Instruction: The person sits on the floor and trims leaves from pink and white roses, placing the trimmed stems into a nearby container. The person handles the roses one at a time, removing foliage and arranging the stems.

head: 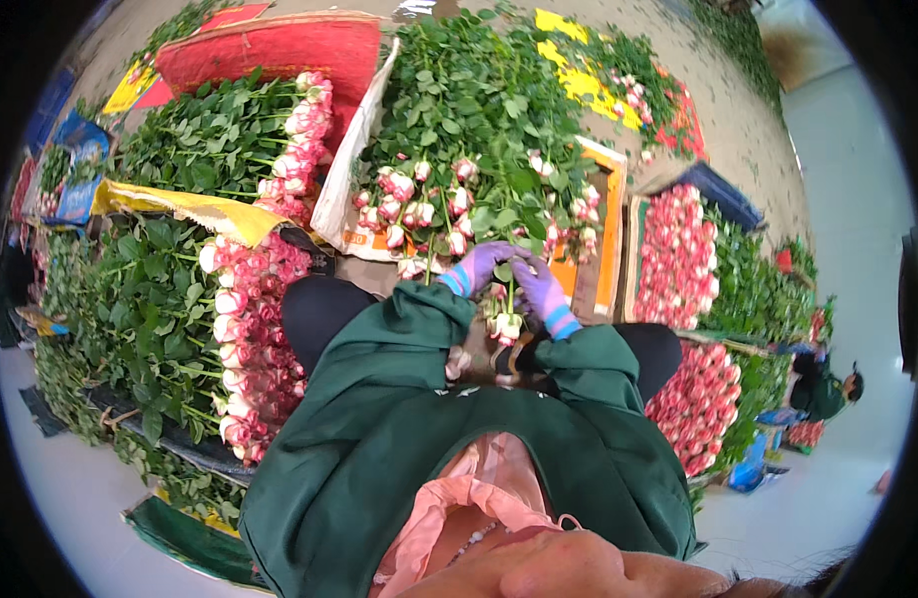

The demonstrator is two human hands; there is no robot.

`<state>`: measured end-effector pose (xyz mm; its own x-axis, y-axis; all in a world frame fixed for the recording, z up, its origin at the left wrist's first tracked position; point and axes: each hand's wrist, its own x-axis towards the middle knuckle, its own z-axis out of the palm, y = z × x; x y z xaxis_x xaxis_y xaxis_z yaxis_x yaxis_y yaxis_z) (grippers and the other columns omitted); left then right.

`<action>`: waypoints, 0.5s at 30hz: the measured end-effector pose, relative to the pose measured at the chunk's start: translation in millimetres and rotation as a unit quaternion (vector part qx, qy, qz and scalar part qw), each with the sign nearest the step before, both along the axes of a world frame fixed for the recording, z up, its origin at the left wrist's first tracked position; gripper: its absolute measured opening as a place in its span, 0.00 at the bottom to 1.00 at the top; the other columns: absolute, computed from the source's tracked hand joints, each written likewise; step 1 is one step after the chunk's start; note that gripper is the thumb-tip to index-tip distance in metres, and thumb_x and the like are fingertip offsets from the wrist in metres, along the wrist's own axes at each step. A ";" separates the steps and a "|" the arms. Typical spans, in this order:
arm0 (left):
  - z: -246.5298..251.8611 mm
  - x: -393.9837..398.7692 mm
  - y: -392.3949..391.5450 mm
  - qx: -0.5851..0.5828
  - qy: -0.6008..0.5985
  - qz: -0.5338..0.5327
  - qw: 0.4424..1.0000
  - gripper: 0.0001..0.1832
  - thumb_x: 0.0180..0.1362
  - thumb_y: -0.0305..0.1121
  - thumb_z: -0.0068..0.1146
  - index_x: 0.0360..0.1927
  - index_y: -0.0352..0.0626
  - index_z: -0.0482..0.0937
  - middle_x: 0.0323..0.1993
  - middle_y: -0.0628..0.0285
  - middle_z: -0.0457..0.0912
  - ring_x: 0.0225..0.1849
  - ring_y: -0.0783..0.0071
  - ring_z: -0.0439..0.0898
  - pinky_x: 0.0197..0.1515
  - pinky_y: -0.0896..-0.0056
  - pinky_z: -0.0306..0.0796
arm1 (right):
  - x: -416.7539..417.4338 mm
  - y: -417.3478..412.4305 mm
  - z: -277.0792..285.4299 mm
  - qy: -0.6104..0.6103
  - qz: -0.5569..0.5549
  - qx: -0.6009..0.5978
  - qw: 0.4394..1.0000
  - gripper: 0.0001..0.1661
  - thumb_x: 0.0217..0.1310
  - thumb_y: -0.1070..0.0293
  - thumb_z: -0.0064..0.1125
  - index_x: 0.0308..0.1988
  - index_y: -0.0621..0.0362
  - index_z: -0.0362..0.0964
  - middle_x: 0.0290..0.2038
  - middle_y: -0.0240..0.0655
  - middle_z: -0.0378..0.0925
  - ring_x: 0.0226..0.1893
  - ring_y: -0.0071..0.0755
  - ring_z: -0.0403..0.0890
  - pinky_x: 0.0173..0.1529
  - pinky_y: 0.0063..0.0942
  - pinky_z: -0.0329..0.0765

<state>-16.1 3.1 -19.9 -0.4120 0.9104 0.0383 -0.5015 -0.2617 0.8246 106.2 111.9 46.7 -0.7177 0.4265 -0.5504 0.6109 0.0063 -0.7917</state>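
My left hand (480, 267) and my right hand (537, 284), both in purple gloves with striped cuffs, meet at the leafy stem of a rose just in front of my body. The head of that rose (506, 327), white with pink edges, hangs down toward my lap. Fingers and leaves overlap, so which hand grips the stem cannot be told. Just beyond my hands lies a large pile of loose roses (421, 213), blooms toward me and green stems (466, 97) pointing away, on white and orange sheets.
To the left, rows of pink and white roses (238, 336) lie under yellow (190, 205) and red sheets (272, 56). Packed rose bunches (676, 254) stand at the right, with more (694, 407) below them. Another person (821, 389) is at the far right. Leaves litter the floor (735, 134).
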 end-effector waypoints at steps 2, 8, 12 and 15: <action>-8.4 1.5 -9.0 -0.156 0.237 0.012 0.959 0.16 0.63 0.34 0.44 0.46 0.35 0.79 0.47 0.58 0.80 0.51 0.67 0.76 0.58 0.69 0.65 | 5.8 -18.5 -18.0 0.006 0.026 0.061 0.998 0.29 0.62 0.54 0.55 0.60 0.48 0.62 0.29 0.34 0.77 0.23 0.27 0.80 0.20 0.22 0.71; 6.8 5.9 -33.8 -0.276 0.360 0.128 0.882 0.14 0.59 0.29 0.50 0.47 0.38 0.78 0.50 0.58 0.78 0.51 0.68 0.76 0.54 0.69 0.70 | 1.8 -31.5 -1.1 0.147 -0.022 -0.342 0.928 0.25 0.63 0.65 0.52 0.57 0.65 0.62 0.36 0.37 0.79 0.31 0.29 0.81 0.31 0.24 0.80; 24.6 -11.5 -52.3 -0.206 0.353 0.301 0.862 0.13 0.58 0.30 0.52 0.47 0.37 0.76 0.48 0.57 0.79 0.49 0.68 0.78 0.49 0.71 0.73 | -1.4 2.3 93.3 0.230 -0.038 -0.539 0.810 0.23 0.64 0.62 0.52 0.53 0.67 0.67 0.38 0.36 0.79 0.31 0.27 0.80 0.34 0.24 0.80; 17.3 -9.4 -47.6 -0.158 -0.153 0.330 0.918 0.14 0.63 0.38 0.51 0.43 0.38 0.78 0.42 0.59 0.81 0.43 0.72 0.79 0.46 0.74 0.74 | 14.5 17.7 168.5 0.365 -0.028 -0.513 0.777 0.20 0.66 0.61 0.51 0.51 0.63 0.70 0.35 0.35 0.80 0.28 0.25 0.81 0.30 0.24 0.80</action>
